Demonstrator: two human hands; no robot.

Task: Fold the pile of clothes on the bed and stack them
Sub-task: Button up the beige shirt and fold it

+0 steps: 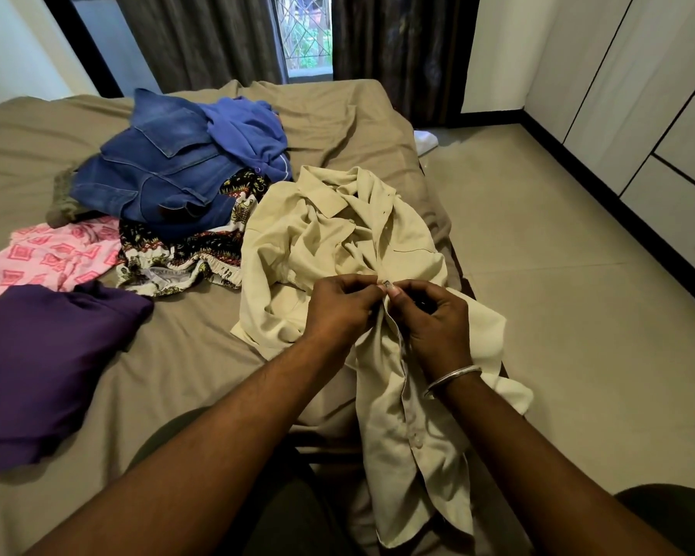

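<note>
Two hands meet over a brown bed (177, 355) where a cream button-up shirt (318, 242) lies crumpled beside the clothes pile (177, 174). Left hand (340, 307) and right hand (434, 319) both pinch its button placket, fingertips touching.

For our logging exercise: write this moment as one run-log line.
stage: buttoning | left hand: pinches cream shirt placket | right hand: pinches same | pile: unfolded

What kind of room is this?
Most likely a bedroom at home: there is a bed with clothes on it, dark curtains at a window, and white cupboard doors along the wall.
</note>
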